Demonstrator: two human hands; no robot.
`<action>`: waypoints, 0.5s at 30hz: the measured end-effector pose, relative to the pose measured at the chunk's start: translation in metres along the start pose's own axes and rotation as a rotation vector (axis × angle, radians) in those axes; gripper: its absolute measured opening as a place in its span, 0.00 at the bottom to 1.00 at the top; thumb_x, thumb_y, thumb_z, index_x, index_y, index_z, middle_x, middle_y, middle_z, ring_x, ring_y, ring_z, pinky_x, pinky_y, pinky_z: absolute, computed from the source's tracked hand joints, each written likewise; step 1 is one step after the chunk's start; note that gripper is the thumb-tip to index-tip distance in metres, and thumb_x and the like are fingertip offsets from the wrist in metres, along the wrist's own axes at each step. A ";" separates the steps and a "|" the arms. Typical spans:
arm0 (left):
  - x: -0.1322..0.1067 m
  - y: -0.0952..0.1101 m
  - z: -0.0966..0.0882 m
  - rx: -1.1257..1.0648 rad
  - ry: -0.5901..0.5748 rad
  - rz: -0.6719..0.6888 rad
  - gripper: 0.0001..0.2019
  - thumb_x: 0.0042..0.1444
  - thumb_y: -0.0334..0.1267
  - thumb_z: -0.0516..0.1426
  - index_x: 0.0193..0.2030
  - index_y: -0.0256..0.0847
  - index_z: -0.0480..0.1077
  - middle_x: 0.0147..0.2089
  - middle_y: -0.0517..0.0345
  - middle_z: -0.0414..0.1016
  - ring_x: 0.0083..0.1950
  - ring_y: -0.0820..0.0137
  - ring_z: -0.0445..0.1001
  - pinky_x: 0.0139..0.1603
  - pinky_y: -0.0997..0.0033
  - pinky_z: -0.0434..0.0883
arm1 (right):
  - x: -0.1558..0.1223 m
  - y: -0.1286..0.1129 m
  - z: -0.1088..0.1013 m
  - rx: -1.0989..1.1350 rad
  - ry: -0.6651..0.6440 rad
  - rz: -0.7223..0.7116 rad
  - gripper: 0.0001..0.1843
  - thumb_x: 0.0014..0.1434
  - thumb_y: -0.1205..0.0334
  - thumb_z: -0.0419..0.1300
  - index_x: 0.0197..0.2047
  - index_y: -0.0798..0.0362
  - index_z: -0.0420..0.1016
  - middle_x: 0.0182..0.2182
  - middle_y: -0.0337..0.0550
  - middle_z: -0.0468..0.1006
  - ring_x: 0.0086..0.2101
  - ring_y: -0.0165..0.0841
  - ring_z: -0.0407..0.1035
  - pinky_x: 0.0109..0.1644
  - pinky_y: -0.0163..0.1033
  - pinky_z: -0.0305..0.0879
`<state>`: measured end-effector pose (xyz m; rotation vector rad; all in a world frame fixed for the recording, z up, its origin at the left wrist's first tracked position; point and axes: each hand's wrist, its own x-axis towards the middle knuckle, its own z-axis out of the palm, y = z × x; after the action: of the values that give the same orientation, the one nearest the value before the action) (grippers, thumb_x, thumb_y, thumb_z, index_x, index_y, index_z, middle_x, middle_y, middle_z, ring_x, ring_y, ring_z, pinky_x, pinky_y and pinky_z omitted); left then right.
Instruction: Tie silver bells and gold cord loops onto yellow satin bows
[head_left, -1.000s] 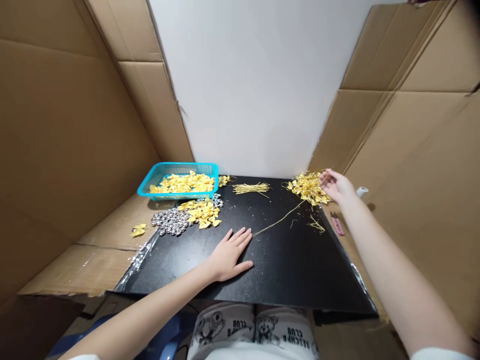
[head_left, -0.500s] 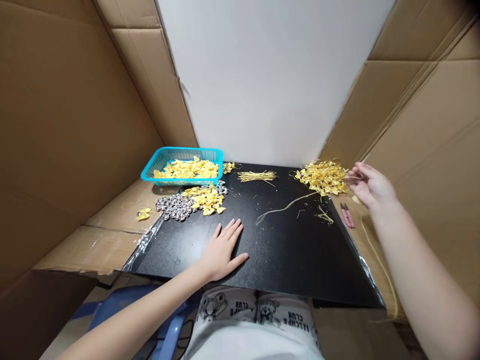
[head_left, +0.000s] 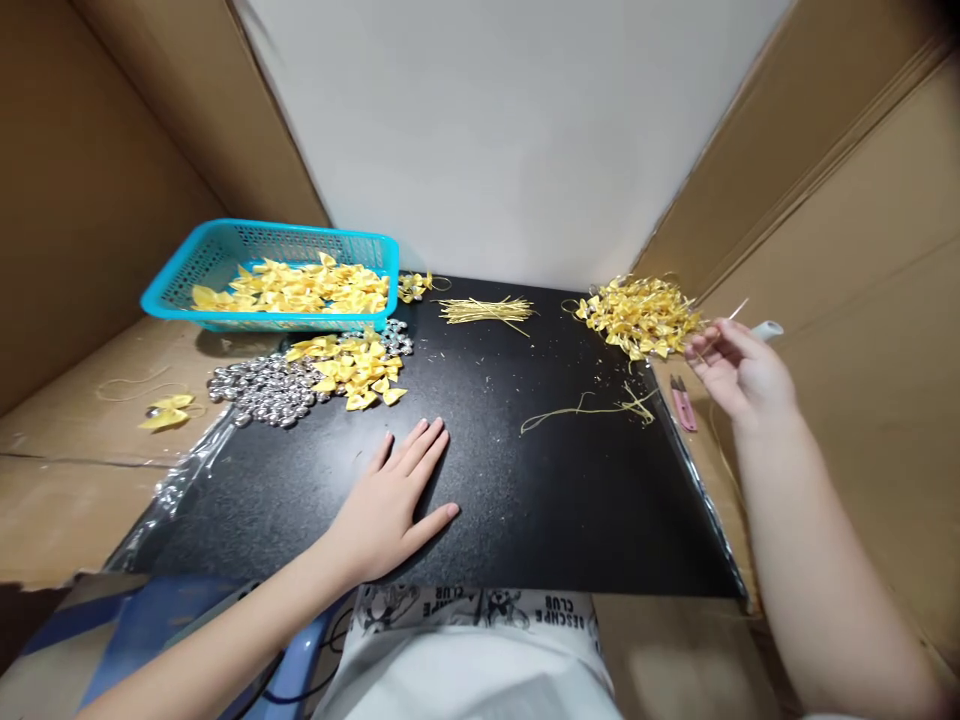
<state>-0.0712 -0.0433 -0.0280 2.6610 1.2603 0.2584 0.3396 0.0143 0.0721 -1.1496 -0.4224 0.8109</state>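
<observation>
My left hand [head_left: 397, 495] lies flat on the black board [head_left: 480, 500], palm down with fingers spread, holding nothing. On the right, my right hand [head_left: 739, 370] is raised with thumb and fingers pinched together, beside a heap of yellow bows with loops [head_left: 637, 315]. A thin pale stick [head_left: 739, 309] pokes up from the pinch, its lower part hidden by the fingers. A whitish rounded end [head_left: 768, 330] shows behind the hand; whether it belongs to the stick I cannot tell. Below the hand lie pink thread snips [head_left: 683, 405].
A blue basket [head_left: 270, 321] holds yellow bows. In front are silver beads [head_left: 266, 390] and loose bows [head_left: 356, 370]. A bundle of yellow cords [head_left: 484, 311] lies at the back, a loose cord [head_left: 574, 411] nearer. Cardboard walls [head_left: 862, 250] flank the board.
The view has shifted, and the board's things appear larger and further left. The stick and whitish end now show clearly at my right hand. My left hand stays flat on the board.
</observation>
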 end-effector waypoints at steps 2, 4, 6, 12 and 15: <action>-0.001 0.000 -0.002 0.010 -0.005 0.003 0.37 0.63 0.54 0.50 0.73 0.37 0.46 0.74 0.41 0.48 0.74 0.50 0.49 0.70 0.39 0.49 | 0.001 -0.001 0.000 0.003 -0.001 -0.011 0.15 0.61 0.74 0.55 0.24 0.56 0.72 0.19 0.35 0.71 0.22 0.23 0.70 0.31 0.30 0.71; -0.001 0.001 -0.005 0.008 -0.017 0.006 0.37 0.63 0.53 0.50 0.73 0.36 0.47 0.74 0.41 0.49 0.74 0.49 0.49 0.69 0.38 0.49 | 0.000 -0.003 0.001 0.008 -0.008 -0.017 0.17 0.62 0.75 0.53 0.23 0.56 0.72 0.19 0.36 0.71 0.21 0.23 0.69 0.30 0.31 0.71; 0.003 0.004 -0.008 -0.022 -0.028 0.011 0.34 0.63 0.52 0.51 0.71 0.37 0.50 0.73 0.41 0.51 0.73 0.49 0.50 0.69 0.37 0.50 | -0.003 -0.007 0.005 0.015 -0.025 -0.018 0.19 0.62 0.74 0.52 0.22 0.56 0.72 0.18 0.36 0.70 0.21 0.23 0.69 0.29 0.32 0.70; 0.066 0.017 -0.015 -0.350 -0.046 0.095 0.30 0.59 0.46 0.56 0.66 0.37 0.59 0.69 0.42 0.62 0.71 0.53 0.57 0.70 0.43 0.53 | -0.021 -0.035 0.034 0.038 -0.126 -0.017 0.20 0.64 0.72 0.51 0.22 0.54 0.73 0.18 0.34 0.68 0.20 0.20 0.65 0.31 0.35 0.68; 0.123 0.030 -0.022 -0.698 -0.042 0.123 0.35 0.55 0.46 0.60 0.68 0.37 0.57 0.70 0.40 0.58 0.71 0.54 0.57 0.70 0.49 0.55 | -0.038 -0.061 0.061 0.011 -0.317 -0.087 0.22 0.67 0.70 0.48 0.23 0.53 0.72 0.17 0.31 0.61 0.17 0.17 0.56 0.33 0.34 0.65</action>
<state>0.0229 0.0355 0.0105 2.1180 0.7913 0.5419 0.2953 0.0134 0.1552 -0.9875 -0.7244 0.9206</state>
